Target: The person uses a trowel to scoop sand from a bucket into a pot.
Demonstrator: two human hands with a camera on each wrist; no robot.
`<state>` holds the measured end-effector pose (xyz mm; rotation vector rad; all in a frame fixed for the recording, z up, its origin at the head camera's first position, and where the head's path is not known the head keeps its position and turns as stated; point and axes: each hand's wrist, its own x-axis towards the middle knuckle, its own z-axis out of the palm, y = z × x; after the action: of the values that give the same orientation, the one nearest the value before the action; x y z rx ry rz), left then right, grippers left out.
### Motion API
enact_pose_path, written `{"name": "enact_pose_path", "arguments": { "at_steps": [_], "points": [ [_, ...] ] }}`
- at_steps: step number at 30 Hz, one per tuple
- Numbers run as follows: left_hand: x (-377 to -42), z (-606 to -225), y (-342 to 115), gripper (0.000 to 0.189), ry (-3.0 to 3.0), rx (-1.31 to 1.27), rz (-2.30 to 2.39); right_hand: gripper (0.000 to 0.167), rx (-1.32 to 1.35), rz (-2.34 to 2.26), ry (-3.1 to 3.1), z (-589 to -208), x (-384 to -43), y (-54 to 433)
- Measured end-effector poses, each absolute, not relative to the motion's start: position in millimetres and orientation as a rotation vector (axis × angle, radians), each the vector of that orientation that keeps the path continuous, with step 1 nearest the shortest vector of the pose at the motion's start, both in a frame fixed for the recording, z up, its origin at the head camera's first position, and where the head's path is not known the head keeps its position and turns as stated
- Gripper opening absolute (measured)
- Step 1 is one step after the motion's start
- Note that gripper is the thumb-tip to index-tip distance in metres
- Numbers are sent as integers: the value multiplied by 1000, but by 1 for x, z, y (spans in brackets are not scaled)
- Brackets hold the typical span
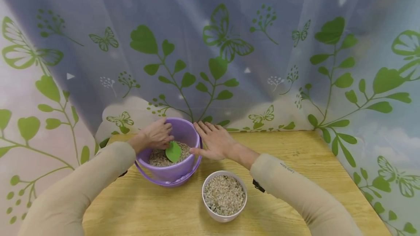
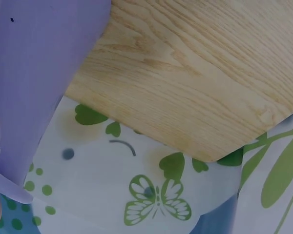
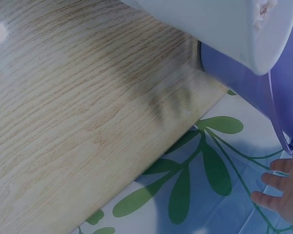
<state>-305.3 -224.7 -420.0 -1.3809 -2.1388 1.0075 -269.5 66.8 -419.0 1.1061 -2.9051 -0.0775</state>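
Observation:
A purple bucket (image 1: 165,172) with a bed of small pebbles (image 1: 157,157) stands at the table's left side. My left hand (image 1: 155,134) reaches in over its left rim with fingers curled, pinching a green leaf (image 1: 173,152) at its upper end. The leaf lies against the pebbles; the fingertips are partly hidden. On the bucket's right side, my right hand (image 1: 214,142) is spread with straight fingers, fingertips and thumb right at the rim. Nearer me sits a white bowl (image 1: 222,218) filled with similar pebbles (image 1: 224,195).
The wooden table (image 1: 282,177) ends at a patterned curtain (image 1: 197,65) just behind the bucket. The bucket's purple handle (image 1: 147,178) hangs down at its front. In the right wrist view, the white bowl (image 3: 210,29) overlaps the bucket (image 3: 239,78).

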Motion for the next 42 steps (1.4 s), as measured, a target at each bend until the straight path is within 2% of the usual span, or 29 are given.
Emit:
{"name": "enact_pose_path", "arguments": {
  "at_steps": [27,42],
  "points": [
    [-292,-422,-223,41,-2324,-1399,892,122,1101,-88,-2912,-421,-271,66],
    [-293,-424,-224,42,-2427,-1410,778,126,1109,-101,-2904,-421,-272,66]
  ]
}}
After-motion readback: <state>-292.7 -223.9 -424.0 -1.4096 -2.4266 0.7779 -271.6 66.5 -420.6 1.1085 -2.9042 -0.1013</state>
